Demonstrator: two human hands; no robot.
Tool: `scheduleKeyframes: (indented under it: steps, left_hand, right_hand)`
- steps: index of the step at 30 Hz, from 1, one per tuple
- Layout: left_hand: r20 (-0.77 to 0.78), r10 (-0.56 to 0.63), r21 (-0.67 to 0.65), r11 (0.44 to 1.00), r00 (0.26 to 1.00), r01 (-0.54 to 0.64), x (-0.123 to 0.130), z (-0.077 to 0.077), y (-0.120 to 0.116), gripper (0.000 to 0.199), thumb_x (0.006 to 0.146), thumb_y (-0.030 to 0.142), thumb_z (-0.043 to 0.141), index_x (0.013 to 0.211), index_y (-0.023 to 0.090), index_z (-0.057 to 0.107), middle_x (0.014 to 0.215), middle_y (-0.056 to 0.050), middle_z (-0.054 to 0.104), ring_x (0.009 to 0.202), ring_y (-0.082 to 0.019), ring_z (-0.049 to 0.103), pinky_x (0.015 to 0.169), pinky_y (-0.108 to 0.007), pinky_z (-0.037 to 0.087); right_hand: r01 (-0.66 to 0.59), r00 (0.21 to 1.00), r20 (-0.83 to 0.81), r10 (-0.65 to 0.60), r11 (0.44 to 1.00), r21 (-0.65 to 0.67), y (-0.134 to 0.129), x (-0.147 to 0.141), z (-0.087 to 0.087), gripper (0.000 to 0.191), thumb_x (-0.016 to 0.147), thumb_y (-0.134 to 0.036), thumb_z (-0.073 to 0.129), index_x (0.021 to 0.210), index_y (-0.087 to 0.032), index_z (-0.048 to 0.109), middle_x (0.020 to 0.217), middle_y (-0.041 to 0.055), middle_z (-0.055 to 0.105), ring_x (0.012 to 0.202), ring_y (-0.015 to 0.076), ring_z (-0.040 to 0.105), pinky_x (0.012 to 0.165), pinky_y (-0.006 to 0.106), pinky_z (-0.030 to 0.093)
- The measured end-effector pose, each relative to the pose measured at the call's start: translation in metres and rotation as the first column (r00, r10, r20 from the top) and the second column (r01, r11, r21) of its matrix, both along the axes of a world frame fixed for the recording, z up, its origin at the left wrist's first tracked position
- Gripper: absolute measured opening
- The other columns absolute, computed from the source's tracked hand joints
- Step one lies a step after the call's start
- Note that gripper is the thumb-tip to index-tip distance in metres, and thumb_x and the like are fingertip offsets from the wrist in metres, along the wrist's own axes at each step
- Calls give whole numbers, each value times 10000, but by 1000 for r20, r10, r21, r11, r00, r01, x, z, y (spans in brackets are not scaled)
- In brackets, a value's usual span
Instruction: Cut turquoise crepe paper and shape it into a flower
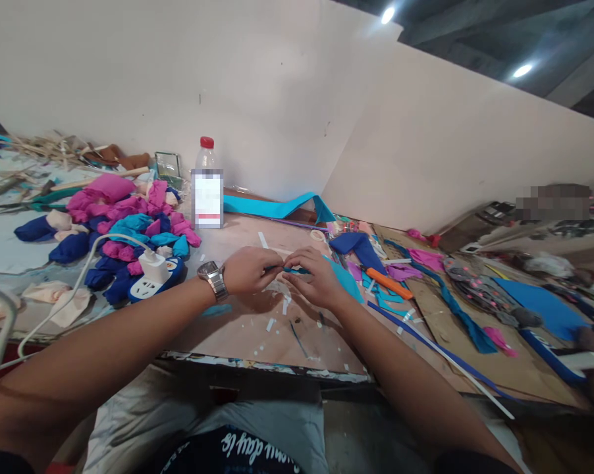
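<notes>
Over the middle of the table, my left hand (251, 268), with a metal watch on its wrist, pinches the left end of a small teal strip (297, 270). My right hand (314, 276) closes its thumb and fingers on the same strip from the right, so the fingertips of both hands almost meet. Most of the strip is hidden by my fingers, and I cannot tell its material. Just past my right hand lies a teal cloth piece (345, 280). Small white scraps (270, 324) are scattered on the tabletop beneath my hands.
Left of my arm are a heap of pink, blue and teal puffed cloth pieces (109, 209) and a power strip (156, 283) with a plugged-in charger. A red-capped bottle (207, 157) stands behind. At right lie an orange-handled cutter (388, 284), cloth strips and cardboard (440, 322).
</notes>
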State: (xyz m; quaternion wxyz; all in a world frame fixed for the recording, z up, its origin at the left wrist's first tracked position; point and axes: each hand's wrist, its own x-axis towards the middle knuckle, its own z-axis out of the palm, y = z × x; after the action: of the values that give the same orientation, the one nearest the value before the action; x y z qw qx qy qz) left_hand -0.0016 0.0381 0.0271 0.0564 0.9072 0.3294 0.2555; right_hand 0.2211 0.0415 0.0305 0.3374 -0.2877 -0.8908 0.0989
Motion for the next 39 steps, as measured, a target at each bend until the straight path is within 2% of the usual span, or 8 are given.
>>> scheduleKeyframes:
  steps: [3,9,15,24,28,34,39]
  left_hand:
    - [44,-20,-74,997,999,23,0,0,0,320,1014,347,444,852,187,669,776,-35,689,734,-172,613,688,-294,378]
    - [28,-12,-76,997,1000,14,0,-1,0,342,1006,357,450,819,182,677,753,-44,686,707,-178,602,655,-302,346]
    - [105,20,-139,990,994,-5,-2,0,1,318,990,359,481,850,184,706,782,-40,711,745,-181,622,695,-295,380]
    - [0,34,-80,996,999,-34,-2,-2,4,325,1013,365,480,871,201,722,816,-47,733,746,-187,637,640,-294,331]
    - [5,54,-105,993,999,-53,-2,-4,6,317,1008,402,509,905,215,744,819,-42,749,746,-188,644,641,-288,325]
    - [15,25,-161,987,1000,-22,-1,-4,5,351,992,411,529,791,193,716,728,-38,712,669,-170,607,627,-281,328]
    - [-1,21,-177,984,1000,-21,0,-2,3,302,995,360,515,868,187,728,775,-46,727,705,-178,624,638,-284,339]
  right_hand:
    - [-4,1000,-4,5,999,31,0,1,1,187,950,-416,681,914,-232,685,958,73,748,954,248,645,893,449,480]
    - [7,1000,3,-7,999,34,-1,1,0,199,965,-410,661,892,-231,709,937,72,758,935,247,643,885,461,488]
    - [10,1000,-1,-10,997,72,3,3,0,156,946,-389,695,977,-247,750,988,78,770,958,251,666,882,467,502]
    - [46,999,6,-46,998,40,4,5,1,154,953,-348,682,868,-241,753,900,58,779,915,254,642,894,489,484]
    - [43,999,23,-44,998,38,4,5,1,136,946,-340,691,885,-233,747,913,59,782,925,251,643,888,476,488]
    - [14,999,35,-15,999,46,4,5,-1,150,948,-375,688,913,-244,752,942,64,789,936,250,653,899,471,484]
    - [27,998,53,-27,1000,11,1,5,2,148,965,-331,641,882,-230,709,932,70,763,957,255,628,900,466,472]
